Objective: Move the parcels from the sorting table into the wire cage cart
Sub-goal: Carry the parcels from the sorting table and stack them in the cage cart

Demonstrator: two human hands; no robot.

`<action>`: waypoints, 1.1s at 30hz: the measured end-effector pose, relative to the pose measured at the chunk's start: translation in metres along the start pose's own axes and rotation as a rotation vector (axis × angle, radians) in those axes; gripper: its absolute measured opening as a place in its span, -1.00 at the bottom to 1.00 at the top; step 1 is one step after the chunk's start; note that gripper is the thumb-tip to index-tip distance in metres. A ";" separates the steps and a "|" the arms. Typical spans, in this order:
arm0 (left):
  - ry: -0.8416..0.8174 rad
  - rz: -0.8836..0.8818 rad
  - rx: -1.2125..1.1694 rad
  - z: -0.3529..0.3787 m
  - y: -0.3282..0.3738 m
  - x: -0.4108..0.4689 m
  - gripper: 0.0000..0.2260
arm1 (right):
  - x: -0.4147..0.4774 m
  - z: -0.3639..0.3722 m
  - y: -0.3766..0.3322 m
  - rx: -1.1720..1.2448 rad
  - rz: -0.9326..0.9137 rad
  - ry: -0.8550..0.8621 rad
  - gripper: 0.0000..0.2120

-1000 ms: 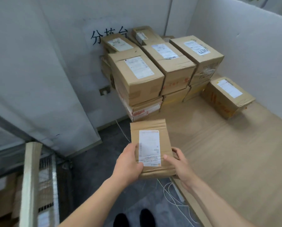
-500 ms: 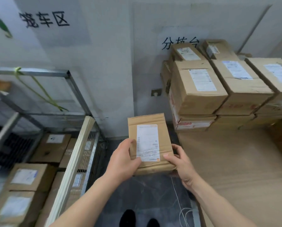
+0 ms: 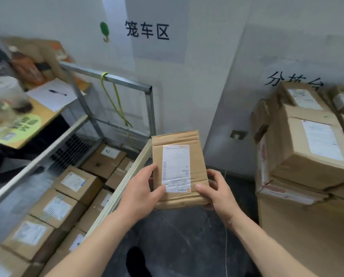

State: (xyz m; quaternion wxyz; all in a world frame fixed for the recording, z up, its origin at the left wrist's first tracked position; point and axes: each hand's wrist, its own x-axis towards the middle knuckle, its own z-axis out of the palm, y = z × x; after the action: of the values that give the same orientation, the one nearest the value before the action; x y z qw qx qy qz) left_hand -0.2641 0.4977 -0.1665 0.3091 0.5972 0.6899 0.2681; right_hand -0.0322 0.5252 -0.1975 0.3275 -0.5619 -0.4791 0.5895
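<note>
Head view: both hands hold one flat cardboard parcel (image 3: 179,168) in the air in front of the body, above the dark floor (image 3: 177,236). The left hand (image 3: 140,194) has its grip clamped on the parcel's lower left edge, thumb lying across the face next to the white shipping label (image 3: 176,167). The right hand (image 3: 217,193) has its grip clamped on the lower right corner, thumb on the face and fingers wrapped behind. The parcel is held roughly upright, label toward the camera, tilted slightly back.

The wire cage cart (image 3: 115,80) stands to the left of the parcel. Its near top rail (image 3: 115,194) runs diagonally just beside the left hand, and the parcel's left edge overlaps the rail's far end in the view; whether they touch cannot be told. Inside the cart, labelled cardboard boxes (image 3: 67,194) lie packed side by side in rows. A yellow-green cord (image 3: 115,100) is tied to the cart's upper back bar and hangs down.

To the right, the worktop (image 3: 307,236) carries a stack of larger labelled boxes (image 3: 311,144), well apart from the held parcel. Black characters are printed on the wall (image 3: 207,76) above the cart and above the stack.

At far left, a raised surface (image 3: 27,120) holds a sheet of paper with a pen (image 3: 57,92) on it, along with blurred items that cannot be identified.
</note>
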 end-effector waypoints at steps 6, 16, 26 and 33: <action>0.059 -0.045 -0.036 -0.037 -0.035 0.021 -0.42 | 0.044 0.046 -0.023 -0.090 0.039 -0.155 -0.15; 0.133 -0.090 -0.057 -0.118 -0.106 0.080 -0.38 | 0.137 0.143 -0.068 -0.107 0.045 -0.224 -0.11; 0.218 -0.199 0.066 -0.178 -0.179 0.099 -0.37 | 0.219 0.233 -0.079 -0.050 0.090 -0.324 -0.42; 0.259 -0.357 0.215 -0.205 -0.221 0.113 -0.35 | 0.285 0.287 -0.086 -0.201 0.080 -0.477 -0.46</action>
State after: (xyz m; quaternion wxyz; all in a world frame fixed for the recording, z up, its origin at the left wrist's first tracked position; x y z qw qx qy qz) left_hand -0.5735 0.5782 -0.2050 0.1953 0.4557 0.8430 0.2087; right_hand -0.3694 0.7604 -0.2429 0.1242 -0.4551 -0.5764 0.6673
